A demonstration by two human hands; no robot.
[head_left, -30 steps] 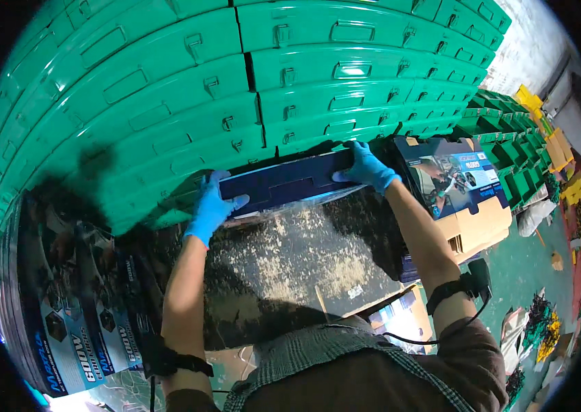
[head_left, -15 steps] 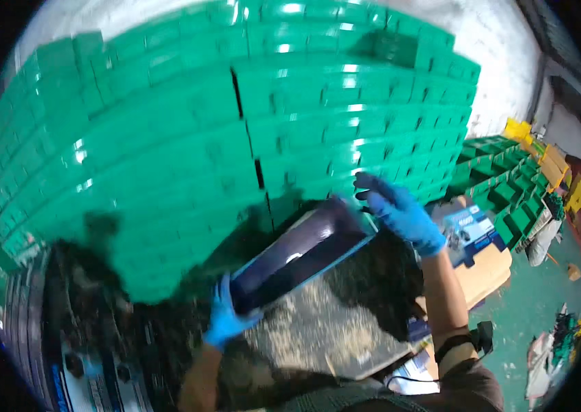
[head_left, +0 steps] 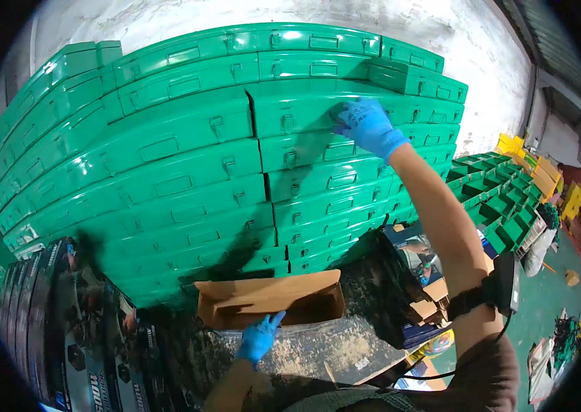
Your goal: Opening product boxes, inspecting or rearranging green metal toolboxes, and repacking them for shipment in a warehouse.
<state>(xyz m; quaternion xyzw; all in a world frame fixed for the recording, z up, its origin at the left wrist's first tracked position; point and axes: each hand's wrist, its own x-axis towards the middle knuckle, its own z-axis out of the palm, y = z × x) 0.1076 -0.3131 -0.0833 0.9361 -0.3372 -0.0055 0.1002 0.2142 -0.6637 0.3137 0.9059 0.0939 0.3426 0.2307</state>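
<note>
Cardboard box, brown and open-topped, lies on its side on the speckled surface, pushed against the foot of the stacked green cases. Just below the box's front edge is the left hand, in a blue glove, fingers spread and loose, fingertips reaching up to the box's lower lip; whether they actually touch the cardboard is hard to tell from this angle. Well above the box, the right hand, also blue-gloved, is raised and pressed flat with fingers open against the face of one green case high in the stack, gripping nothing. To the left of the box stand dark printed cartons. To the right of the box, beyond the surface's edge, lie open green bins on the floor.
</note>
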